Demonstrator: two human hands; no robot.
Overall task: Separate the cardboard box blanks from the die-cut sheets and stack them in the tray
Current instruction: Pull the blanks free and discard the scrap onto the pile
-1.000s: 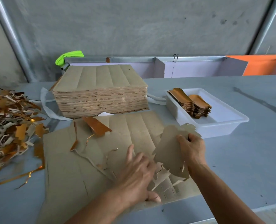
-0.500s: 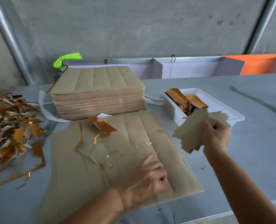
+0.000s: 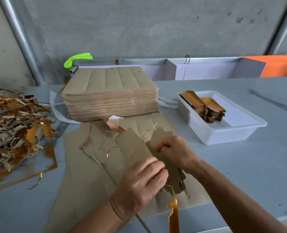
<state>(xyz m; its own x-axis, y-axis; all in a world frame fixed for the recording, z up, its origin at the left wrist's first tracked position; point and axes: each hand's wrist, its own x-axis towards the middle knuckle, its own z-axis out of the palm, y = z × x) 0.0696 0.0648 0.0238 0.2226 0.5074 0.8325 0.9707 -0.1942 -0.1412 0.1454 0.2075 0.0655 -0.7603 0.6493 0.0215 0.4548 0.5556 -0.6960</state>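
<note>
Grey desk (image 3: 240, 165): both hands, left (image 3: 142, 180) and right (image 3: 176, 152), pinch one blank (image 3: 136, 147); jerking could tear its flaps against the sheet (image 3: 82, 165).

Plain kraft brown on the blank (image 3: 132, 145) pinched under the left fingers (image 3: 153, 165), same dull brown on the die-cut sheet (image 3: 82, 165) beneath; shiny gold-orange on the strip (image 3: 173, 214) hanging just below those fingers; brown layered edges on the sheet stack (image 3: 110, 105) well beyond the fingertips; translucent white on the tray (image 3: 223, 132) past the right fingers (image 3: 163, 147), metallic gold on the stacked blanks (image 3: 205, 106) in it; mixed gold, white and brown in the scrap pile (image 3: 13, 128) far out from the left fingers; neon green on the cloth (image 3: 78, 58); pale grey-blue on the table (image 3: 248, 165)
</note>
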